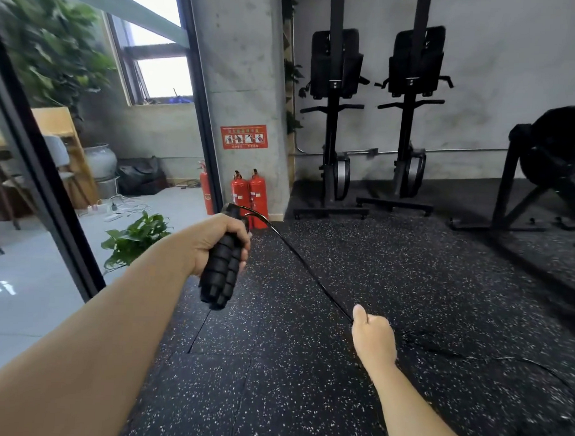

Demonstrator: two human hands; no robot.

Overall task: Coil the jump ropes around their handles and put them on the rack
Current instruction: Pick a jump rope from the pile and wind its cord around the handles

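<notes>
My left hand [218, 243] grips two black ribbed jump rope handles [219, 275] held side by side, their lower ends sticking out below my fist. A thin black rope [305, 267] leaves the top of the handles and runs taut down to the right into my right hand [373, 335], which holds it in a closed fist with the thumb up. Beyond my right hand the rest of the rope [464, 356] trails loose over the speckled black rubber floor. No rack for ropes is in sight.
Two red fire extinguishers [250, 195] stand at the foot of a concrete pillar [242, 85]. Two upright black exercise machines [371, 123] line the back wall, another black machine [548, 171] stands at right. A glass partition [37, 163] and a potted plant [135, 238] are at left.
</notes>
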